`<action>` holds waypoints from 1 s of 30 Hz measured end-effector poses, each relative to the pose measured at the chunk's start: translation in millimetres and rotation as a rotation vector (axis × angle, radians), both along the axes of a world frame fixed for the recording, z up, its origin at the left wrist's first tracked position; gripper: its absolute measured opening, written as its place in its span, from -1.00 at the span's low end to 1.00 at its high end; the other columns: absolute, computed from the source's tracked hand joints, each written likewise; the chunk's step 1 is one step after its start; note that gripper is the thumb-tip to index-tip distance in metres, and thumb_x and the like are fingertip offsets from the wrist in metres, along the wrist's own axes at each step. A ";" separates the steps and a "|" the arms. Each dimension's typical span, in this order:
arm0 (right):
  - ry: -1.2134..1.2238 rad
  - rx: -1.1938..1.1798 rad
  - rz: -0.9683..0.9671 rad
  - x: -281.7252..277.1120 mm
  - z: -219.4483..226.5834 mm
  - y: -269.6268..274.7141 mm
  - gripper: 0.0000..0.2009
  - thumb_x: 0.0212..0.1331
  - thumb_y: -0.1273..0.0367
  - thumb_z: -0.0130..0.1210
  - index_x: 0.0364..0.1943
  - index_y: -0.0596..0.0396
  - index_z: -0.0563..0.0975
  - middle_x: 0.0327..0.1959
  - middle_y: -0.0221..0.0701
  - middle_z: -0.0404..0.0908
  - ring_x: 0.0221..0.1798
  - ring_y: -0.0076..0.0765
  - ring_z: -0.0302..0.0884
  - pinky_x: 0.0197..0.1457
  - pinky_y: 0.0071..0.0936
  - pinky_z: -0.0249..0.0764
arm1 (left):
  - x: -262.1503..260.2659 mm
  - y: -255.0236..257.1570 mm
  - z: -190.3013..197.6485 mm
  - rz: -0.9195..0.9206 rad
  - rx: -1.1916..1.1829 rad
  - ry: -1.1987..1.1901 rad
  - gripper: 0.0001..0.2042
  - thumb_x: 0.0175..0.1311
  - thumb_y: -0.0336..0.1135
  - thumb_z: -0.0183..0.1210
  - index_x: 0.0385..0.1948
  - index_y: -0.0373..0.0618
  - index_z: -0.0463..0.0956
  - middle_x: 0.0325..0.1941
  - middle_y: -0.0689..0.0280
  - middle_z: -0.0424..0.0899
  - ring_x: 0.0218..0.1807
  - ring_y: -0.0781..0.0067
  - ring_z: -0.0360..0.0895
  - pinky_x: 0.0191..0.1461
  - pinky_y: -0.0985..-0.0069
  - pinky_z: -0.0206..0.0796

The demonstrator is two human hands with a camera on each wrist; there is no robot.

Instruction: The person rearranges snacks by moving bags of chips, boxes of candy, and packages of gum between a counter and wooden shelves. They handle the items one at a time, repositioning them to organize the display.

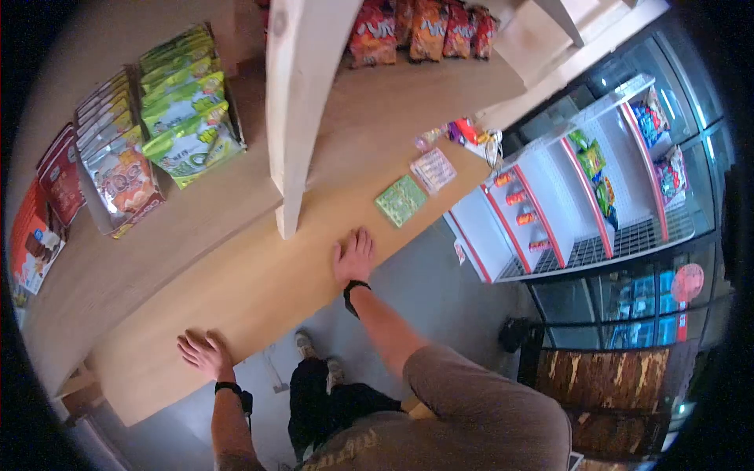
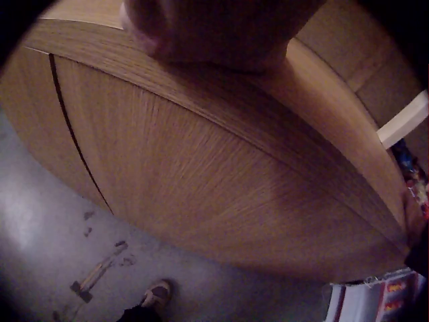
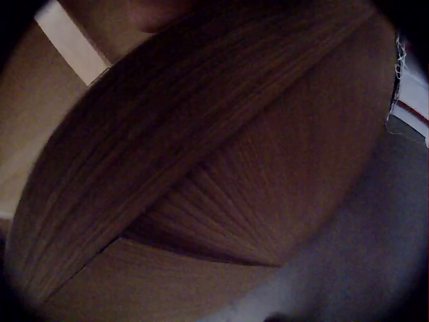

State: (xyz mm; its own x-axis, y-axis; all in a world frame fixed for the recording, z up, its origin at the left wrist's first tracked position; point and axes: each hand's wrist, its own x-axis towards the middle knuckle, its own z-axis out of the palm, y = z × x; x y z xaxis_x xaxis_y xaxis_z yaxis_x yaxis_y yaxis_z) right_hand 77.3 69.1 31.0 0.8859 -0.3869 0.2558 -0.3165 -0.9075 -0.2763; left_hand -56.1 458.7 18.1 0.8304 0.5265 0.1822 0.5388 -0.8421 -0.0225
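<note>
My left hand (image 1: 206,355) rests palm down on the wooden counter (image 1: 259,290), toward its left end, with the fingers spread. Farther right along the same counter, my right hand (image 1: 355,259) lies flat near the front edge, fingers straight. Nothing is held in either one. Just beyond the right fingertips sit a green patterned packet (image 1: 401,201) and a pale pinkish packet (image 1: 433,170). The left wrist view has the dark underside of the left hand (image 2: 208,33) over the counter's edge; only a sliver of the right hand (image 3: 157,13) shows in the right wrist view.
A wooden post (image 1: 294,118) rises behind the counter. Green snack bags (image 1: 188,133) and boxed packets (image 1: 122,177) stand on the upper shelf, with red and orange bags (image 1: 428,31) farther back. At right is a white rack (image 1: 542,204) with snacks.
</note>
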 end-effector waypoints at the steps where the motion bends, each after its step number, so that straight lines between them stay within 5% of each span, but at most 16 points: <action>1: -0.021 0.015 -0.006 0.6 -0.4 -0.3 -0.43 0.12 0.11 -0.08 0.14 0.23 0.31 0.28 -0.05 0.20 0.38 0.03 -0.01 0.43 -0.05 -0.16 | -2.5 1.2 -1.0 -0.027 0.009 0.016 -0.40 0.32 0.09 -0.23 0.27 -0.15 0.10 0.40 0.09 0.04 0.43 0.10 -0.10 0.43 0.13 -0.26; 14: 0.004 0.092 -0.015 0.9 1.0 -2.3 -0.40 0.13 0.07 -0.10 0.15 0.25 0.27 0.32 -0.06 0.11 0.39 0.02 -0.05 0.44 -0.02 -0.23 | -2.3 7.6 -18.2 -0.043 0.020 -0.010 -0.40 0.32 0.08 -0.26 0.28 -0.13 0.08 0.40 0.03 0.01 0.42 0.06 -0.07 0.41 0.09 -0.21; 23: 0.068 0.119 0.081 -5.7 18.6 -24.6 -0.43 0.17 0.06 -0.07 0.11 0.24 0.29 0.26 -0.01 0.15 0.35 0.10 0.00 0.39 -0.06 -0.07 | -1.1 7.6 -19.2 -0.005 -0.018 0.034 -0.38 0.31 0.14 -0.33 0.30 -0.09 0.04 0.40 0.02 0.00 0.43 0.04 -0.09 0.40 0.04 -0.21; 25: 0.156 0.373 0.249 -22.2 32.0 -35.5 -0.45 0.18 0.06 -0.07 0.10 0.23 0.30 0.21 0.00 0.23 0.29 0.12 0.10 0.35 -0.10 0.04 | -6.3 12.1 -22.3 -0.029 0.008 -0.003 -0.37 0.31 0.15 -0.34 0.30 -0.10 0.04 0.40 0.02 0.00 0.43 0.02 -0.10 0.40 0.02 -0.21; 30: 0.274 0.299 0.240 -129.4 54.0 -56.9 -0.57 0.23 0.09 -0.12 0.03 0.09 0.41 0.11 -0.09 0.37 0.13 0.10 0.29 0.20 -0.11 0.24 | -1.7 3.8 1.6 0.051 -0.204 0.191 -0.30 0.29 0.19 -0.33 0.33 -0.14 -0.09 0.44 -0.01 -0.16 0.46 -0.03 -0.25 0.43 0.01 -0.40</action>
